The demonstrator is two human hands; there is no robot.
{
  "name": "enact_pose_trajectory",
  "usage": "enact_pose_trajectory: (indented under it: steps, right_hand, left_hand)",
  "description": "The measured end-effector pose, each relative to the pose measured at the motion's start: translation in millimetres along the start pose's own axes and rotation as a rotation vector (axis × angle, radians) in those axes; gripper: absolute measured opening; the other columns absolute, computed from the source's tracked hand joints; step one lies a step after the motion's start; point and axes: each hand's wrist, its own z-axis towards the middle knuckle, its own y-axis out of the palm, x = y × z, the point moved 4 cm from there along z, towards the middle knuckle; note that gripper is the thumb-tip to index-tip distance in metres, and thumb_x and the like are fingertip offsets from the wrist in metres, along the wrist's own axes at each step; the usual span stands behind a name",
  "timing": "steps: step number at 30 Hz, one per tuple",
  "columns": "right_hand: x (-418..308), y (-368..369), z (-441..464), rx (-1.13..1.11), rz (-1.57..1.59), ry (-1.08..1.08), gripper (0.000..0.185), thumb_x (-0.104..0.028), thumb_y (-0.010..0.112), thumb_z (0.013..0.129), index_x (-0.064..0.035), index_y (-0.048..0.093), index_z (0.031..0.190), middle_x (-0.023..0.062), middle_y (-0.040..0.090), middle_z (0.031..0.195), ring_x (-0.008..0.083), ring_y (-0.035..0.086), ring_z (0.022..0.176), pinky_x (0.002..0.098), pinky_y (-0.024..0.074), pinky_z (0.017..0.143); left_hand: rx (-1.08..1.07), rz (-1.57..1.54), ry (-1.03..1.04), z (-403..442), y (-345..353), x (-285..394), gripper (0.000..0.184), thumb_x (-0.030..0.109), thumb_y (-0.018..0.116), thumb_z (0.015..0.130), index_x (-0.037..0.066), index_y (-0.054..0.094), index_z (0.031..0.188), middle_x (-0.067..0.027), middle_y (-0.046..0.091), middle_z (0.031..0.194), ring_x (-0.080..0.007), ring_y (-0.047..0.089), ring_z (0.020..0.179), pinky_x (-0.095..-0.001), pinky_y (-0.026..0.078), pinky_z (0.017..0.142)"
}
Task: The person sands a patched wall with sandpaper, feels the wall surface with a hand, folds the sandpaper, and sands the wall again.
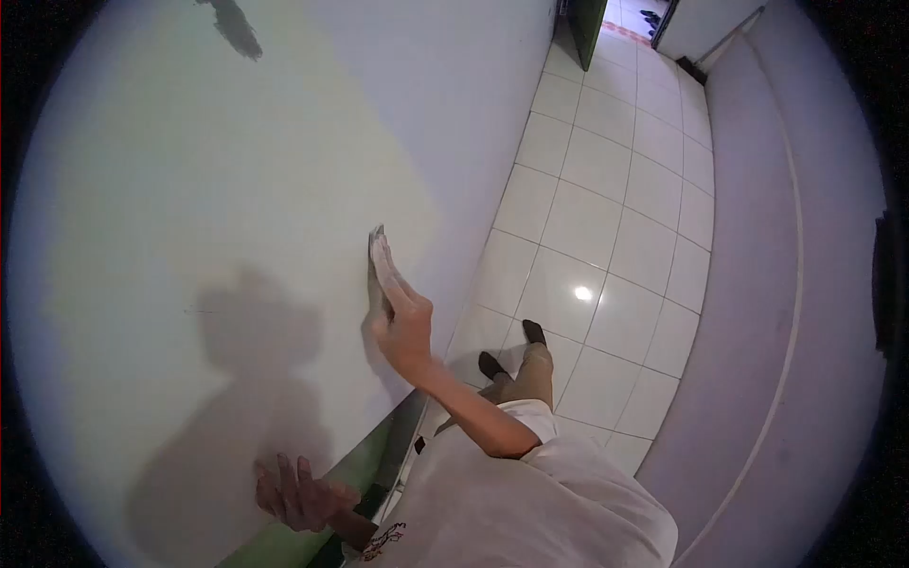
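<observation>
My right hand (405, 327) reaches up to the pale wall (284, 170), its fingers long and close together against the surface. The fingers are coated whitish, and a thin grey edge shows at their tips. What lies between them and the wall is mostly hidden, so I cannot make it out. Lower down, my left hand (301, 497) is near the wall with its fingers apart and slightly bent. Nothing shows in it. Whether it touches the wall I cannot tell. A dark grey patch (235, 28) marks the wall at the top.
White tiles (615, 227) cover the floor beside the wall, my feet in dark socks (534, 332) on them. A green door (586, 28) stands ajar at the far end. A broom-like tool (696, 69) leans in the corner. Another pale wall (757, 284) runs along the right.
</observation>
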Motion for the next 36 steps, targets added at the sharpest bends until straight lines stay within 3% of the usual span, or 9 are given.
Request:
enact_pose_trajectory:
  steps: [3, 6, 10, 13, 17, 22, 27, 31, 36]
  right_hand:
    - [108, -3, 22, 0.188, -0.123, -0.035, 0.062, 0.015, 0.044, 0.077, -0.0016, 0.051, 0.137, 0.0271, 0.064, 0.113, 0.0264, 0.071, 0.085, 0.0236, 0.0490, 0.068]
    - [253, 7, 0, 0.013, -0.247, 0.623, 0.058, 0.011, 0.047, 0.075, -0.0010, 0.057, 0.131, 0.0262, 0.068, 0.093, 0.0185, 0.063, 0.065, 0.0288, 0.0469, 0.060]
    - [116, 20, 26, 0.087, -0.084, 0.218, 0.060, 0.009, 0.048, 0.073, -0.0024, 0.056, 0.132, 0.0213, 0.051, 0.063, 0.0170, 0.042, 0.055, 0.0284, 0.0414, 0.055]
    - [-21, -15, 10, 0.018, 0.062, 0.024, 0.075, 0.016, 0.044, 0.068, -0.0052, 0.048, 0.140, 0.0292, 0.061, 0.108, 0.0193, 0.042, 0.054, 0.0277, 0.0416, 0.054]
    - [36, 4, -4, 0.162, -0.043, -0.176, 0.083, 0.020, 0.043, 0.065, -0.0072, 0.045, 0.143, 0.0258, 0.054, 0.128, 0.0191, 0.057, 0.061, 0.0250, 0.0449, 0.057]
    - [245, 12, -4, -0.007, -0.235, 0.625, 0.058, 0.010, 0.048, 0.071, 0.0008, 0.059, 0.127, 0.0266, 0.068, 0.101, 0.0217, 0.067, 0.069, 0.0308, 0.0505, 0.068]
    - [30, -19, 43, -0.093, -0.168, 0.345, 0.069, 0.016, 0.044, 0.066, 0.0006, 0.054, 0.132, 0.0276, 0.067, 0.092, 0.0330, 0.069, 0.081, 0.0352, 0.0520, 0.075]
    - [-15, -16, 29, 0.005, 0.052, -0.146, 0.083, 0.021, 0.041, 0.062, -0.0024, 0.046, 0.141, 0.0221, 0.051, 0.135, 0.0296, 0.055, 0.122, 0.0330, 0.0465, 0.097]
    - [208, 19, -23, 0.176, -0.052, 0.158, 0.061, 0.016, 0.051, 0.072, -0.0032, 0.059, 0.130, 0.0187, 0.070, 0.111, 0.0118, 0.057, 0.061, 0.0282, 0.0461, 0.057]
  left_hand:
    - [0.051, 0.051, -0.190, 4, 33, 21, 0.050, 0.044, 0.041, 0.085, 0.008, 0.073, 0.097, -0.0155, 0.074, 0.095, -0.0437, 0.067, 0.096, -0.0489, 0.048, 0.077]
    - [-0.037, 0.040, -0.136, 2, 17, 13, 0.061, 0.051, 0.031, 0.096, 0.004, 0.070, 0.107, -0.0198, 0.071, 0.105, -0.0482, 0.063, 0.104, -0.0564, 0.047, 0.087]
    - [-0.045, 0.084, -0.111, 8, 14, 7, 0.052, 0.041, 0.037, 0.094, 0.002, 0.070, 0.106, -0.0204, 0.071, 0.105, -0.0481, 0.062, 0.106, -0.0559, 0.046, 0.090]
    - [-0.058, 0.023, -0.101, 8, 4, 7, 0.048, 0.037, 0.040, 0.092, 0.002, 0.071, 0.105, -0.0201, 0.071, 0.106, -0.0475, 0.062, 0.107, -0.0557, 0.045, 0.091]
    - [-0.065, 0.026, -0.135, 10, 2, 10, 0.046, 0.034, 0.041, 0.090, 0.003, 0.071, 0.104, -0.0185, 0.071, 0.108, -0.0457, 0.063, 0.107, -0.0563, 0.046, 0.090]
    - [-0.059, 0.033, -0.161, 10, 0, 11, 0.049, 0.041, 0.040, 0.086, 0.006, 0.073, 0.094, -0.0159, 0.073, 0.097, -0.0428, 0.066, 0.100, -0.0475, 0.048, 0.080]
    - [-0.116, 0.085, -0.197, 13, 1, 12, 0.050, 0.044, 0.040, 0.089, 0.006, 0.073, 0.094, -0.0142, 0.073, 0.096, -0.0419, 0.066, 0.099, -0.0477, 0.050, 0.077]
    - [-0.069, 0.063, -0.141, 6, 3, 16, 0.049, 0.044, 0.038, 0.090, 0.009, 0.071, 0.104, -0.0135, 0.072, 0.103, -0.0417, 0.065, 0.102, -0.0499, 0.048, 0.083]
    - [-0.190, 0.029, -0.263, 5, 8, 14, 0.050, 0.045, 0.032, 0.093, 0.015, 0.067, 0.111, -0.0098, 0.071, 0.109, -0.0382, 0.065, 0.106, -0.0493, 0.049, 0.088]
